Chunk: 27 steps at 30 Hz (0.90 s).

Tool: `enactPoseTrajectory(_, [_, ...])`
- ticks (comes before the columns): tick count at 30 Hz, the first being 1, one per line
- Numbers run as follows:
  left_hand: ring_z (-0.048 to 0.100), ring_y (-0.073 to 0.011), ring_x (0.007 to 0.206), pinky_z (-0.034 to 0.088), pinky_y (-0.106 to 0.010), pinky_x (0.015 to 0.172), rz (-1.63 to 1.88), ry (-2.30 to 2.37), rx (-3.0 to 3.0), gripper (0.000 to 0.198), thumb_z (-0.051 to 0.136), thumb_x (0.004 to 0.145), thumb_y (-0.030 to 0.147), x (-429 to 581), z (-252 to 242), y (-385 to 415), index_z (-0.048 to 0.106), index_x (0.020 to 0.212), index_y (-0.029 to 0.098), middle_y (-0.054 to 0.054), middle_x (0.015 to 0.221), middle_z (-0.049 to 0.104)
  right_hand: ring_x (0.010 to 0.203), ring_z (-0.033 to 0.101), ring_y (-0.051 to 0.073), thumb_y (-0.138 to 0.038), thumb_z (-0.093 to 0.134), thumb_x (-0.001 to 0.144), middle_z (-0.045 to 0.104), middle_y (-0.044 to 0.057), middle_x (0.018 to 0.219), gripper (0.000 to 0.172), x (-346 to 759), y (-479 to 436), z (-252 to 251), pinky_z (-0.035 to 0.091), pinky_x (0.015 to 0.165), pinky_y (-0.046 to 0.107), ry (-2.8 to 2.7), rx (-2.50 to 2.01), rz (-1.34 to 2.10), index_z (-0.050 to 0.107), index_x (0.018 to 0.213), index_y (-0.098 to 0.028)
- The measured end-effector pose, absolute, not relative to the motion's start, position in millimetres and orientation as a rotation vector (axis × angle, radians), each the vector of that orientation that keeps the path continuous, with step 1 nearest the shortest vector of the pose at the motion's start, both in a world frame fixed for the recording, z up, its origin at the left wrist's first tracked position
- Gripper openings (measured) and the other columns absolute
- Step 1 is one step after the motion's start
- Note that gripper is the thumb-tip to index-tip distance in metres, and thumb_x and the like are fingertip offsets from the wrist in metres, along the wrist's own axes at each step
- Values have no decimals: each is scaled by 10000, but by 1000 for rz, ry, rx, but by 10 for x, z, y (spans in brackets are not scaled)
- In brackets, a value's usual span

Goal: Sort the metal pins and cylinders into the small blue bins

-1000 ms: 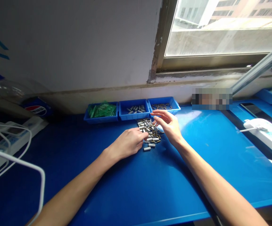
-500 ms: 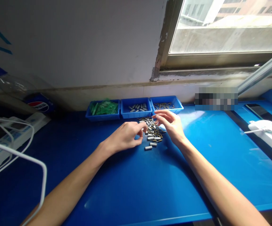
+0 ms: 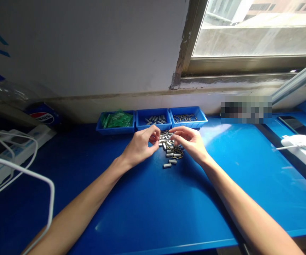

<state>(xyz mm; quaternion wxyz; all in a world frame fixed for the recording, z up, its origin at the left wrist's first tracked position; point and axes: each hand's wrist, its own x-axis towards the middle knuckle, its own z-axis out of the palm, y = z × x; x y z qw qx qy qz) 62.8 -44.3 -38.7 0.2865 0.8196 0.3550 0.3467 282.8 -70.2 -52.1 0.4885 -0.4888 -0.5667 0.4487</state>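
A loose pile of short silvery cylinders and thin dark-and-brass pins or screws (image 3: 172,148) lies on the blue table. On its left edge is my left hand (image 3: 143,144), fingers curled and thumb drawn in towards the index finger. My right hand (image 3: 190,142) reaches over the pile's right side, its thumb and fingertips close together among the pieces. Whatever either hand pinches is too small to make out. Two silvery cylinders (image 3: 167,165) lie at the near end of the pile. Both hands cover part of the heap.
Behind the pile stand three blue bins: one with green bags (image 3: 118,119), one with silvery cylinders (image 3: 155,119), one with thin pins (image 3: 185,117). White cables and a power strip (image 3: 22,150) are at left, with a bottle (image 3: 42,115). Another power strip (image 3: 301,152) and a phone (image 3: 290,124) lie right.
My right hand has lowered slightly and its fingers have drawn together at the pile. My left thumb and index finger have shifted up, changing from a pointing curl to a rounder one.
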Motion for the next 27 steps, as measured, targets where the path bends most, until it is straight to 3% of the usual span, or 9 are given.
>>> enactPoseTrajectory(8, [707,-138,824,610,-253,781,1019,918,2260,142,677,887,103,615,-435,-454,610,979,187,-12,921,691,717,692,213,-369,773,831,771,24,834,237,2861,-708,-507,575,707,373,-1389,-1199,1165,782,1039,-257])
enactPoseTrajectory(13, [677,-121,778,572,-233,743,1057,908,2356,97,674,916,116,612,-436,-465,616,960,181,-9,901,678,699,695,221,-416,815,821,783,50,844,217,2855,-712,-520,574,662,371,-1379,-1179,1285,809,944,-238])
enactPoseTrajectory(20, [661,-116,744,536,-225,710,1040,921,2453,124,703,916,132,612,-468,-477,608,968,191,14,876,660,744,721,204,-450,868,780,800,38,863,292,2838,-737,-483,596,757,362,-1339,-1109,1430,818,972,-236])
enactPoseTrajectory(24, [702,-170,862,580,-287,803,1020,1002,2477,160,720,934,201,647,-516,-494,636,1070,186,-34,985,711,720,705,226,-480,824,821,776,45,800,246,2839,-700,-492,589,732,392,-1346,-1164,1280,809,879,-240])
enactPoseTrajectory(27, [694,-235,1045,580,-378,941,881,1042,2611,205,625,999,195,689,-588,-507,650,1199,158,-95,1142,734,803,733,245,-455,771,876,795,57,918,220,2875,-657,-505,602,795,419,-1274,-1173,1031,805,954,-252])
